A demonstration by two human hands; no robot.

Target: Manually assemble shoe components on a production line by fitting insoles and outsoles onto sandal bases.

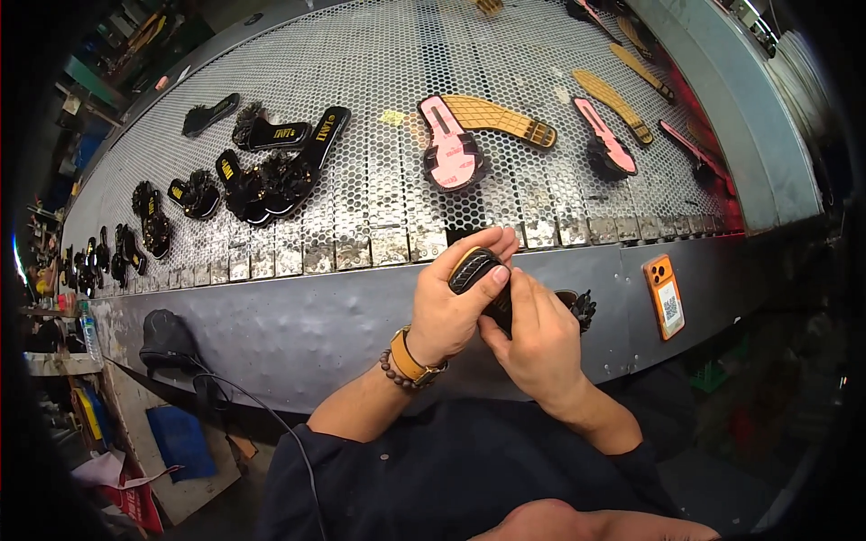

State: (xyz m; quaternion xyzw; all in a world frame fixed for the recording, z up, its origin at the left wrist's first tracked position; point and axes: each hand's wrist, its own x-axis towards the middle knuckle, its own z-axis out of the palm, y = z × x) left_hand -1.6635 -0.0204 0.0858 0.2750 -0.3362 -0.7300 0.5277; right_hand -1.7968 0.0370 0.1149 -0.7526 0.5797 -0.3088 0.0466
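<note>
One black sandal (472, 267) sat right between your two hands, your left hand (448, 302) curled around its end, your right hand (541, 347), fingers bent, pinching its side! Out right, one orange phone (664, 298) lay on the grey ledge (298, 316).

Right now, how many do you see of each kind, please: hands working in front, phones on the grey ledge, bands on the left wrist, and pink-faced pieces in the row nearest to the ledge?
Hands, left hand and right hand: 2
Orange phone: 1
Bands, tan strap and beaded bracelet: 2
Pink-faced pieces: 3
Total: 8
</note>
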